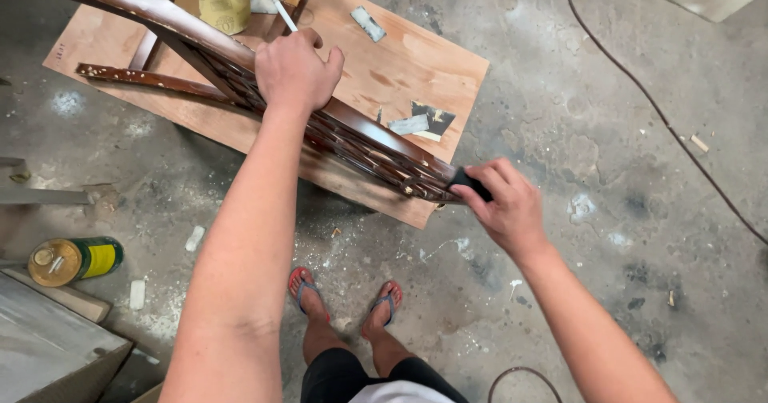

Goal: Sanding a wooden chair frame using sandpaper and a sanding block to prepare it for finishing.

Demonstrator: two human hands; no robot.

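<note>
Left hand (294, 71) clamped over dark curved chair frame (352, 135) lying across plywood board (416, 59), right hand (506, 205) closed on black-handled tool (470, 184) at frame's end near board's front edge, sandpaper scraps (424, 120) beside.
</note>
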